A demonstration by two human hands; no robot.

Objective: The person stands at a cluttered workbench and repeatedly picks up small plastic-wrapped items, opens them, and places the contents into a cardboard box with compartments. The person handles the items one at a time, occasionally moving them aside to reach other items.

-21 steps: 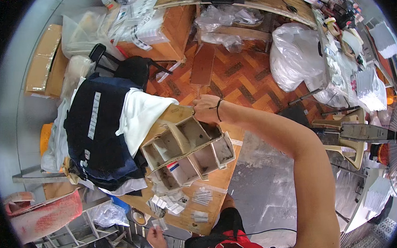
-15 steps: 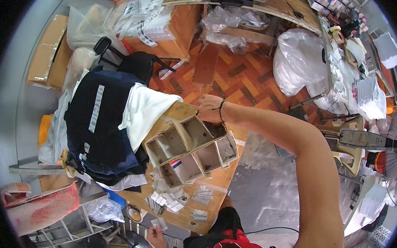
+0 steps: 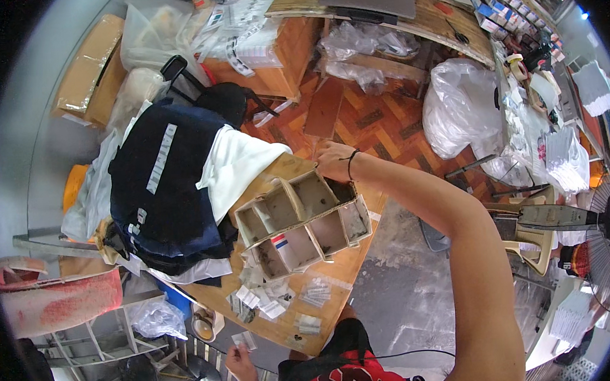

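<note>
Soft light, glare on the big plastic bag (image 3: 459,104), bent edges, black corners.

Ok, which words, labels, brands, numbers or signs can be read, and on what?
Wording is not copied here.
Black garment: white lettering, a long strip and smaller marks.
Red shirt: bold print, cut off by the lower edge.
White slips: any print too small to read.
Packet in the left hand: nothing readable.
Small boxes, top right: too small to read.

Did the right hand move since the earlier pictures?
No, not noticeably. Against the wooden table, the right hand is at the same far corner of the divided box. The whole view shifted.
</note>
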